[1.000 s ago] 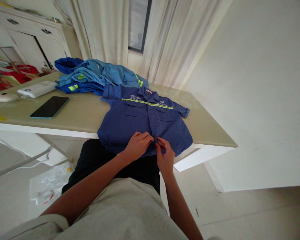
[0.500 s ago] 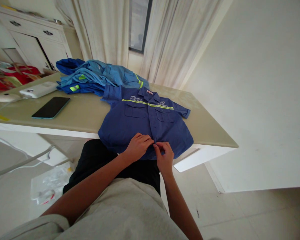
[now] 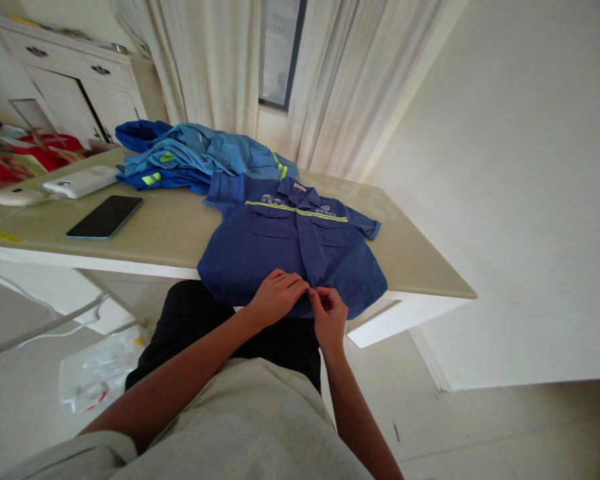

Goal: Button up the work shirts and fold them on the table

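Note:
A dark blue short-sleeved work shirt [image 3: 290,250] with a yellow-green reflective stripe lies front up on the beige table [image 3: 170,230], its hem hanging over the near edge. My left hand [image 3: 276,295] and my right hand [image 3: 329,313] meet at the bottom of the shirt's front placket. Both pinch the fabric there with closed fingers, fingertips almost touching. What lies between the fingertips is too small to make out.
A pile of lighter blue work clothes [image 3: 190,153] lies behind the shirt. A dark phone [image 3: 105,217], a white device [image 3: 80,181] and a white round object [image 3: 17,196] sit on the table's left. White cabinet, curtains and window stand behind; a plastic bag [image 3: 93,373] lies on the floor.
My hands stay pinched on the shirt's lower placket; the right fingers have shifted slightly. The view has drifted a little downward.

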`<state>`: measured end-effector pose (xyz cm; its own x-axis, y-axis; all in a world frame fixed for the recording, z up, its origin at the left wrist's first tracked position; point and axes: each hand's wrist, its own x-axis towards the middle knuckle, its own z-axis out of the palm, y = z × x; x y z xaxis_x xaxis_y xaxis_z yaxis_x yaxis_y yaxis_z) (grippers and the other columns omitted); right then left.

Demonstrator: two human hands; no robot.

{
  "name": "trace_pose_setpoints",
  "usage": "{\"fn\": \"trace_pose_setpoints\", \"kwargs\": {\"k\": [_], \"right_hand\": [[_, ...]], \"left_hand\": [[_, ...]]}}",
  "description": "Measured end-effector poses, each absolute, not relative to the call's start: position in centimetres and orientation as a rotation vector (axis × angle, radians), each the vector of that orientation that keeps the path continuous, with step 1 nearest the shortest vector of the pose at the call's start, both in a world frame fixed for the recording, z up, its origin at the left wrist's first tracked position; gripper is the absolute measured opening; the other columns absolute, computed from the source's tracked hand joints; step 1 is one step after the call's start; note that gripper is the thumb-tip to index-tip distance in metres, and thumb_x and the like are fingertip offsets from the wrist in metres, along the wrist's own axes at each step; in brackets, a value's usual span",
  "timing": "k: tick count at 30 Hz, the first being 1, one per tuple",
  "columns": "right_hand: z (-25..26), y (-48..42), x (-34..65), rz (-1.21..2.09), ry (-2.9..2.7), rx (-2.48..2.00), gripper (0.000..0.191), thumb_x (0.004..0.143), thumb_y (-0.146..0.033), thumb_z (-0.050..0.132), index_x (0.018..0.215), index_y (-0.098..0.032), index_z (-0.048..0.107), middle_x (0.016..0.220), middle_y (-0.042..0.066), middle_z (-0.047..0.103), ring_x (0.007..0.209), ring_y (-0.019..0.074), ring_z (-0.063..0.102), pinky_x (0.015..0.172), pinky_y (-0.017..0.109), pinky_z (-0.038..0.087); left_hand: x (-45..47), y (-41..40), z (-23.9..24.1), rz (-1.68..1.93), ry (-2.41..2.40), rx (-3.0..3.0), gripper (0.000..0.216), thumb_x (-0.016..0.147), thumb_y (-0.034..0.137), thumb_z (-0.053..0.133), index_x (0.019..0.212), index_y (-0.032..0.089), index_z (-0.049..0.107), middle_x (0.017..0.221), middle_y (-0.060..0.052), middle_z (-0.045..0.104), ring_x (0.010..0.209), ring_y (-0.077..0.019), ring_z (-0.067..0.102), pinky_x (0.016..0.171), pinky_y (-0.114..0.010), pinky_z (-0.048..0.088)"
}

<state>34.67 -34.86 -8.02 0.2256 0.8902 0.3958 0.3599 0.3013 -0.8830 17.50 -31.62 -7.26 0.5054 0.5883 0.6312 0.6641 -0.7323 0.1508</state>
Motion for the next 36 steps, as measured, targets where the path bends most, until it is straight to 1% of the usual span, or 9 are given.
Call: {"fn": "trace_pose_setpoints", "kwargs": {"k": [4, 8, 12, 16, 21, 26, 29, 32, 36], "right_hand": [[-7.8, -34.8, 34.7, 0.447, -1.425, -1.244, 0.022, 0.094, -0.038, 0.066, 0.092, -0.018, 0.073, 0.085, 0.004, 0.068, 0.072, 0.0164, 0.063, 0.068, 0.029, 0.052], [-7.7, -34.9, 34.7, 0.355, -1.507, -1.257, 0.018, 0.096, -0.033, 0.064, 0.093, -0.018, 0.074, 0.085, 0.004, 0.066, 0.070, 0.0152, 0.062, 0.069, 0.029, 0.052], [-7.9, -35.0, 34.6, 0.360, -1.488, -1.251, 0.018, 0.096, -0.033, 0.064, 0.093, -0.018, 0.074, 0.085, 0.004, 0.066, 0.071, 0.0156, 0.063, 0.069, 0.029, 0.052], [-7.6, -35.3, 34.6, 0.391, -1.460, -1.213, 0.019, 0.095, -0.035, 0.067, 0.091, -0.018, 0.075, 0.082, 0.004, 0.067, 0.070, 0.0157, 0.062, 0.067, 0.029, 0.052], [-7.1, -35.5, 34.8, 0.579, -1.429, -1.177, 0.023, 0.095, -0.040, 0.066, 0.094, -0.019, 0.076, 0.085, 0.005, 0.071, 0.074, 0.0176, 0.066, 0.069, 0.030, 0.054], [-7.6, -35.2, 34.8, 0.784, -1.330, -1.187, 0.026, 0.092, -0.042, 0.067, 0.102, -0.019, 0.074, 0.082, 0.005, 0.074, 0.067, 0.0175, 0.067, 0.064, 0.030, 0.057], [-7.8, -34.9, 34.8, 0.786, -1.332, -1.187, 0.024, 0.091, -0.041, 0.070, 0.098, -0.019, 0.073, 0.083, 0.005, 0.074, 0.070, 0.0178, 0.068, 0.065, 0.029, 0.058], [-7.8, -34.7, 34.9, 0.779, -1.340, -1.189, 0.024, 0.092, -0.042, 0.070, 0.097, -0.019, 0.073, 0.083, 0.005, 0.074, 0.069, 0.0174, 0.068, 0.064, 0.029, 0.058], [-7.3, -34.5, 35.1, 0.613, -1.462, -1.198, 0.021, 0.095, -0.039, 0.065, 0.097, -0.019, 0.073, 0.085, 0.005, 0.074, 0.071, 0.0170, 0.069, 0.068, 0.029, 0.058]], "left_hand": [[17.6, -31.4, -7.5, -1.063, -1.079, -2.623, 0.016, 0.105, 0.023, 0.052, 0.106, 0.020, 0.068, 0.099, -0.003, 0.074, 0.091, -0.0174, 0.067, 0.086, -0.035, 0.041], [17.7, -31.6, -7.3, -1.080, -1.114, -2.599, 0.015, 0.104, 0.022, 0.053, 0.105, 0.019, 0.068, 0.099, -0.004, 0.075, 0.091, -0.0180, 0.067, 0.087, -0.035, 0.042], [17.8, -31.8, -7.2, -1.050, -1.110, -2.592, 0.017, 0.104, 0.021, 0.052, 0.106, 0.020, 0.069, 0.100, -0.005, 0.075, 0.090, -0.0178, 0.068, 0.086, -0.036, 0.042], [17.8, -31.9, -7.2, -1.116, -1.083, -2.587, 0.019, 0.104, 0.020, 0.052, 0.108, 0.020, 0.070, 0.103, -0.005, 0.076, 0.091, -0.0169, 0.068, 0.086, -0.035, 0.043], [17.8, -32.0, -7.1, -1.141, -1.109, -2.577, 0.019, 0.104, 0.020, 0.051, 0.109, 0.020, 0.069, 0.101, -0.005, 0.073, 0.088, -0.0185, 0.066, 0.084, -0.036, 0.045], [18.1, -32.0, -6.9, -1.165, -1.142, -2.579, 0.019, 0.102, 0.016, 0.050, 0.108, 0.019, 0.068, 0.098, -0.008, 0.069, 0.088, -0.0208, 0.061, 0.083, -0.036, 0.048], [18.2, -32.0, -7.0, -1.309, -1.142, -2.629, 0.018, 0.102, 0.013, 0.050, 0.105, 0.019, 0.067, 0.095, -0.007, 0.069, 0.089, -0.0197, 0.061, 0.086, -0.035, 0.052], [18.4, -32.1, -7.1, -1.508, -1.193, -2.641, 0.014, 0.100, 0.014, 0.054, 0.104, 0.020, 0.066, 0.095, -0.005, 0.071, 0.090, -0.0184, 0.064, 0.087, -0.033, 0.055], [18.7, -32.1, -7.0, -1.659, -1.417, -2.648, 0.014, 0.096, 0.014, 0.058, 0.104, 0.021, 0.067, 0.094, -0.003, 0.072, 0.086, -0.0162, 0.067, 0.085, -0.031, 0.057]]}}
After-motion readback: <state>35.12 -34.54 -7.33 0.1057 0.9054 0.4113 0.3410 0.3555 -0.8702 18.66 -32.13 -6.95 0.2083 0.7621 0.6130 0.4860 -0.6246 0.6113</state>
